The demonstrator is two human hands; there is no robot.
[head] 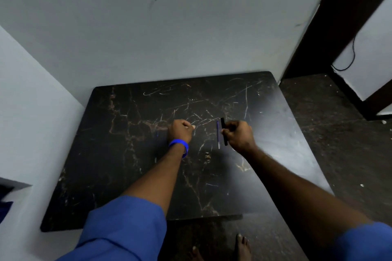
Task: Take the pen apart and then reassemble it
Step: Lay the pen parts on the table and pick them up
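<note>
Blue sleeves [125, 226]: nearest the camera, pushed up on both forearms, which reach forward over the table; bare toes show below its near edge.
Table [118, 165]: dark marble-patterned top set into a pale wall corner; both hands work over its middle, so a dropped part would likely land on the slab.
Right hand [238, 136]: fingers curled around the black pen barrel [223, 131], held nearly upright, its top end standing above the knuckles and its lower end showing below them. The grasp looks firm, probably to steady the tube while the other piece goes in or comes out.
Refill [217, 134]: a thin blue-and-clear rod just left of the barrel and roughly parallel to it. Whether it lies on the table or is pinched by the right fingers I cannot tell; it is outside the barrel.
Left hand [181, 130]: clenched into a loose fist with fingertips pinched together, apart from the barrel. It may hold a small part such as a tip or cap, but nothing is visible, so what it grips cannot be told.
Blue wristband [180, 146]: on the left wrist.
Stage: judged from the separated refill, the pen is disassembled and reassembly is not yet done.
Next need: lining the refill up with the barrel's opening.
</note>
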